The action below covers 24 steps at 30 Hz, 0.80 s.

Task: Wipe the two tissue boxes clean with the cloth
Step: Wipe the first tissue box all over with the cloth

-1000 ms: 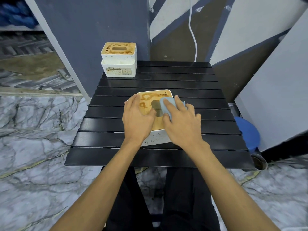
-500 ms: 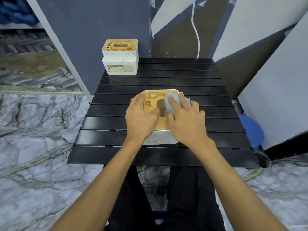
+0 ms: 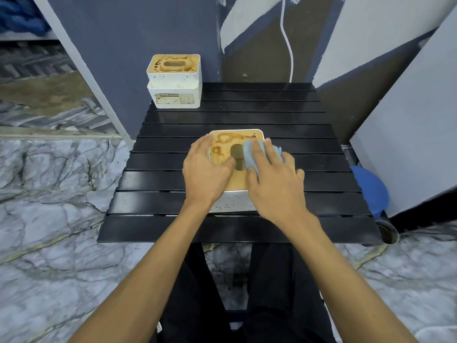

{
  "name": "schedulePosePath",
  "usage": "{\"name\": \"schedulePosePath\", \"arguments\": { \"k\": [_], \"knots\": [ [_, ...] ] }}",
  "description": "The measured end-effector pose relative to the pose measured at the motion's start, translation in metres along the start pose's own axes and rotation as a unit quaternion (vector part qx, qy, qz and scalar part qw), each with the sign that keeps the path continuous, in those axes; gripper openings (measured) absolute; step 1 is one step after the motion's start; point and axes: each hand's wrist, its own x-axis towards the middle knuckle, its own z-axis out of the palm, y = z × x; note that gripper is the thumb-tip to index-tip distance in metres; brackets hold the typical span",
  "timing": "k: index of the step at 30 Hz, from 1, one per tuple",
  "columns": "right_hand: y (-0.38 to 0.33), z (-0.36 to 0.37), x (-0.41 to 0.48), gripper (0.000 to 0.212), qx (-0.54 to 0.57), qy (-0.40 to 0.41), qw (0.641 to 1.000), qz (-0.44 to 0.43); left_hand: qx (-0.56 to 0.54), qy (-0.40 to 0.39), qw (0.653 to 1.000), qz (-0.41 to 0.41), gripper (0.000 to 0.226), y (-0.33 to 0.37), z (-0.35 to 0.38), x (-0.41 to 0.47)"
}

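Pale-blue cloth (image 3: 248,154) is pressed flat by the right hand (image 3: 274,186) onto a white, wooden-lidded tissue box (image 3: 237,180); the left hand (image 3: 206,174) steadies it, both grips wide.

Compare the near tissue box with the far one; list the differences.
The near tissue box lies in the middle of the table under the left hand and right hand, the cloth pressed on its lid; the far tissue box stands untouched at its far-left corner. The far tissue box has a labelled front compartment; the near tissue box's front shows none. Both are white with stained, slotted wooden lids.
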Motion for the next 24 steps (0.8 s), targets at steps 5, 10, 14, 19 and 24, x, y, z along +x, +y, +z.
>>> {"name": "schedulePosePath", "arguments": {
  "k": [5,10,14,19,24],
  "knots": [
    [0.000,0.001,0.002,0.053,-0.016,0.001,1.000,0.003,0.002,-0.014,1.000,0.011,0.064,-0.002,-0.001,0.001],
    [-0.001,0.005,0.036,0.052,0.012,-0.024,1.000,0.008,0.003,-0.007,1.000,0.012,0.064,0.000,-0.001,0.001],
    [0.000,0.001,0.003,0.049,-0.005,0.004,1.000,-0.009,-0.011,-0.003,1.000,0.007,0.065,0.000,-0.001,0.001],
    [0.000,0.001,-0.005,0.050,-0.020,0.015,1.000,0.002,-0.014,-0.017,1.000,0.008,0.068,-0.001,-0.001,0.001],
    [-0.002,0.005,0.031,0.051,-0.015,-0.019,1.000,0.012,-0.009,-0.013,1.000,0.000,0.067,0.000,-0.001,0.001]
  ]
}}
